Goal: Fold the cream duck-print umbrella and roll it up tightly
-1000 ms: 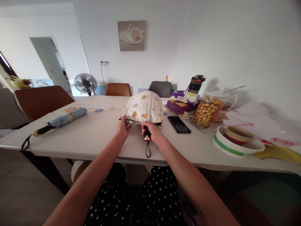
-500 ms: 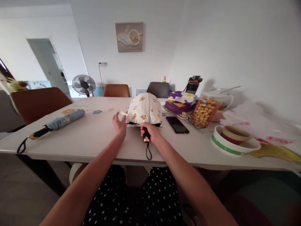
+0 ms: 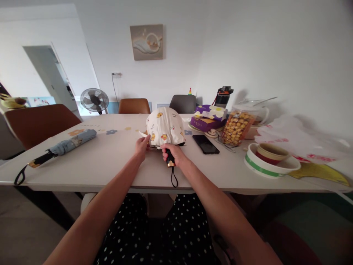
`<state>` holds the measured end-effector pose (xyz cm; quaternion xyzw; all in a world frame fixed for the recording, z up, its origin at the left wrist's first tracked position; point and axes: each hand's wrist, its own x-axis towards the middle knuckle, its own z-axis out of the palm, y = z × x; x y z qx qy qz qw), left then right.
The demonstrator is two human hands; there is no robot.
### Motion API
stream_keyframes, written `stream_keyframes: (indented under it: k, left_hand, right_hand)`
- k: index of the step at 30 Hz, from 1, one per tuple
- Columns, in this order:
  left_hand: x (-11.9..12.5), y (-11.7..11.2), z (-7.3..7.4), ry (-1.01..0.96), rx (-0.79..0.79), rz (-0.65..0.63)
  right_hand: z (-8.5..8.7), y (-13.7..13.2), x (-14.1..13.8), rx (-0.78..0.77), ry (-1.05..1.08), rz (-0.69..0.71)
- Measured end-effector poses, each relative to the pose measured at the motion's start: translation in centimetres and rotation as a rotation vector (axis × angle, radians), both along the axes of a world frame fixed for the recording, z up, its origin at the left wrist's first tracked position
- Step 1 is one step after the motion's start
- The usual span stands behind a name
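A white umbrella point(image 3: 164, 125) printed with small yellow cartoon figures lies on the table, its loose canopy bunched into a dome and its handle toward me. Around the black handle with its gold end, my right hand point(image 3: 174, 153) is closed; a black wrist loop hangs below. My left hand point(image 3: 142, 147) is closed at the canopy's left lower edge, fingers pinching the fabric there. A white strap or flap sticks out just above those fingers. Off to the left lies a folded blue umbrella point(image 3: 74, 142) with a black handle and loop.
On the right of the white table point(image 3: 110, 165) are a black phone point(image 3: 205, 144), purple boxes point(image 3: 202, 123), a jar of round snacks point(image 3: 237, 127), a white bowl with a green band point(image 3: 257, 166) holding a paper cup, and a plastic bag point(image 3: 298, 138). Chairs stand beyond.
My left hand has moved in against the canopy edge, its spread fingers now closed on the fabric. My right hand keeps its hold on the handle. The view has shifted slightly right.
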<state>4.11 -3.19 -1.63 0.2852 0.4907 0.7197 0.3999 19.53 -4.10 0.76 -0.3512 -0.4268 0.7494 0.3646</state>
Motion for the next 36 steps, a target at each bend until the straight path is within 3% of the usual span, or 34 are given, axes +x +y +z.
stream_keyframes:
  k: [3,7,12,19,23,26,29,36]
  left_hand:
    - [0.0,0.0,0.0,0.114,-0.078,-0.001]
    - [-0.6,-0.2,0.7,-0.14,0.014,0.03]
    - [-1.4,-1.1,2.7,-0.518,0.132,-0.128]
    - [-0.9,-2.1,6.1,-0.666,0.237,-0.211]
    - [0.6,-2.5,7.3,-0.597,0.222,-0.347]
    - [1.3,-3.1,6.9,-0.565,0.245,-0.487]
    - [0.8,-3.3,5.5,-0.536,0.356,-0.558]
    - [-0.5,-1.4,1.2,-0.317,0.308,-0.407]
  right_hand:
    - [0.0,0.0,0.1,-0.001,0.007,0.022]
    - [-0.1,0.2,0.0,-0.022,-0.004,0.015]
    - [-0.2,0.4,-0.2,-0.015,0.0,-0.047]
    - [-0.7,0.4,-0.6,0.164,-0.079,-0.003]
    - [-1.1,0.0,-0.9,0.251,-0.244,-0.036]
    - [-1.3,-0.2,-0.9,0.277,-0.231,-0.048]
    - [-1.0,-0.2,-0.8,0.259,-0.149,-0.033]
    - [-0.5,0.0,-0.6,0.152,0.042,-0.04]
